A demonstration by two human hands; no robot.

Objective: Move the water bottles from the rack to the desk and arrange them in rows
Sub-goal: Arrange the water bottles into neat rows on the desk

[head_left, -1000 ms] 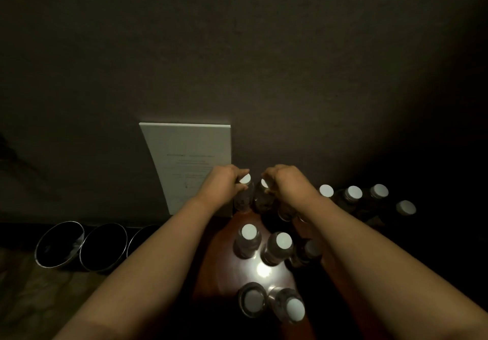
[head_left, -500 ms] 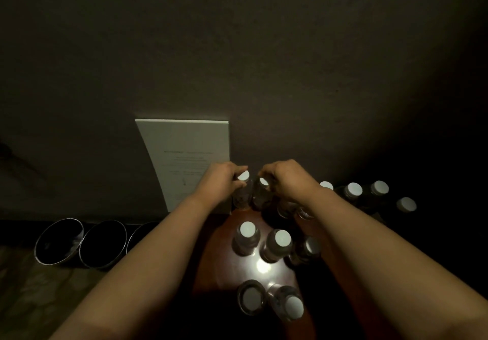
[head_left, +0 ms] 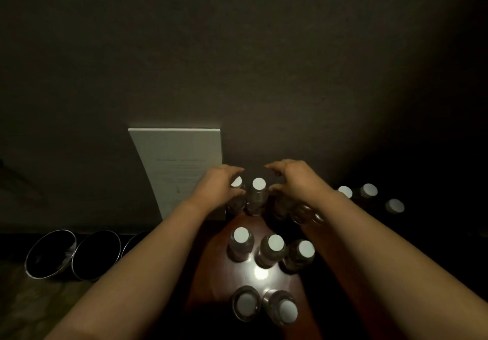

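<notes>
Dim room, dark wall behind, reddish-brown desk with one bright glare spot. I see the left hand curled round the far-left bottle at its neck, cap just showing by the fingers. Right hand hovers beside the next bottle, thumb and fingers bent but apart; it looks like it holds nothing. More water bottles stand in a middle row, a near pair, and off right in shadow. White card leans on the wall; metal bowls sit low left. Rack isn't in view. My read: back row is being squared up. I'd nudge at the shoulder, not the cap, keep bottles upright and touching, and line caps with the row in front.
</notes>
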